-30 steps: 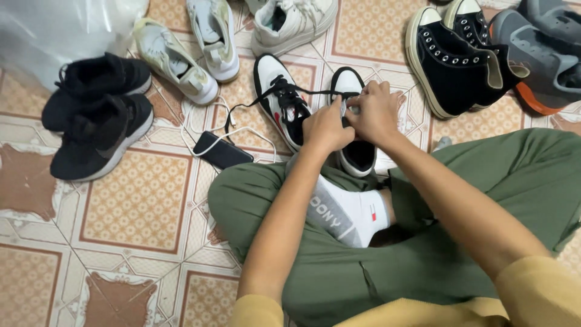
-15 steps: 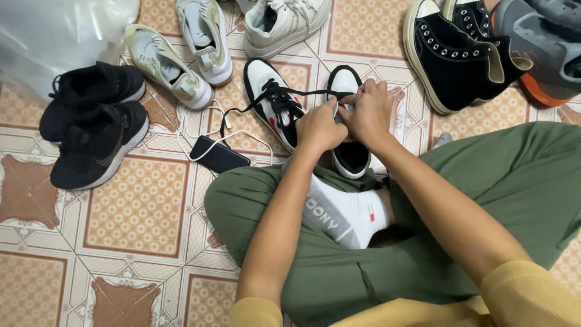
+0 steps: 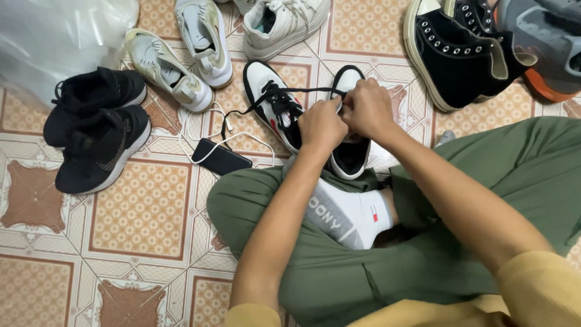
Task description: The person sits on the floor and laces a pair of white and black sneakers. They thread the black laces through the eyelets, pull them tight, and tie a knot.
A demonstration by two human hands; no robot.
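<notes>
I sit cross-legged on a tiled floor in green trousers point(image 3: 484, 200) and a white sock point(image 3: 348, 212). My left hand point(image 3: 321, 126) and my right hand point(image 3: 367, 109) meet over a black-and-white sneaker point(image 3: 351, 154) in front of my knees. Both hands pinch its black lace point(image 3: 308, 91), which stretches taut to the left across the matching sneaker point(image 3: 269, 100) lying beside it.
A black phone point(image 3: 221, 157) with white cable lies left of my knee. Two black sneakers point(image 3: 97, 127) sit at the left, beige ones point(image 3: 181, 60) and a white one point(image 3: 284, 24) at the top, black high-tops point(image 3: 460, 54) at the upper right. A clear plastic bag point(image 3: 60, 36) fills the top-left corner.
My hands stay together on the lace over the same sneaker. The view has drifted slightly; nothing else moved.
</notes>
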